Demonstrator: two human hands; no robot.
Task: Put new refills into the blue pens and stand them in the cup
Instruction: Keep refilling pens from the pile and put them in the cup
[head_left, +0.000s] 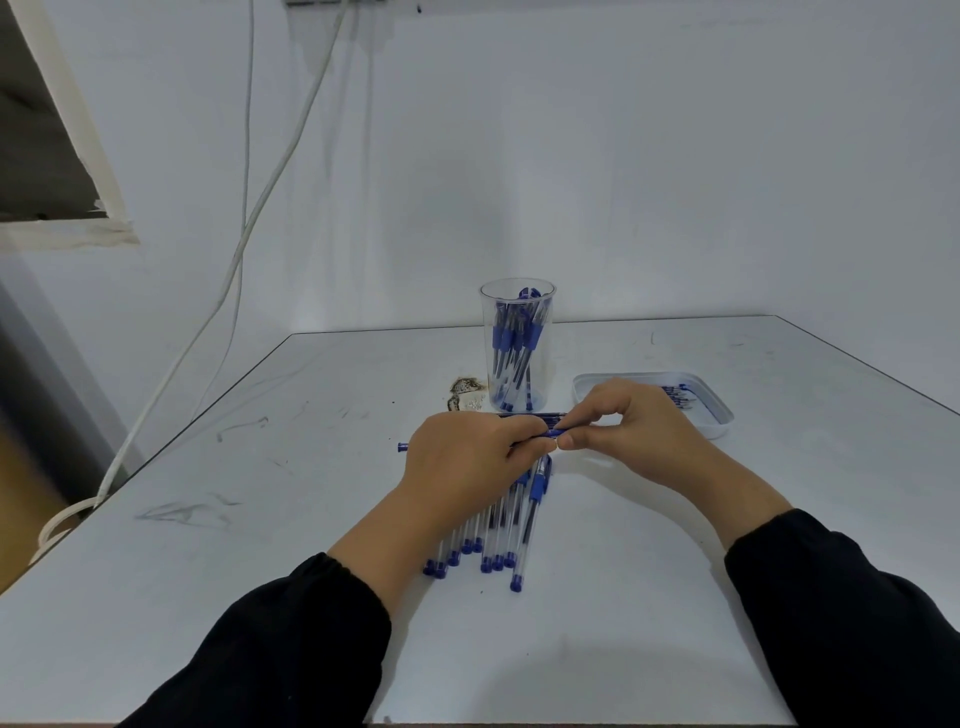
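One cup (517, 343), one tray (717, 415), two hands (467, 462).

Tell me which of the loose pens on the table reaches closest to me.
The rightmost pen of the fanned row under the left hand: its blue end cap lies nearer you than the neighbouring caps.

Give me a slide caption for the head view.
Both hands work one blue pen near the cup.

Your left hand (467, 457) is covering most of the pen (403, 446) it is gripping — and the tops of the pens (493, 540) lying beneath it; your right hand (628, 436) is hiding the tray's (722, 415) near-left corner.
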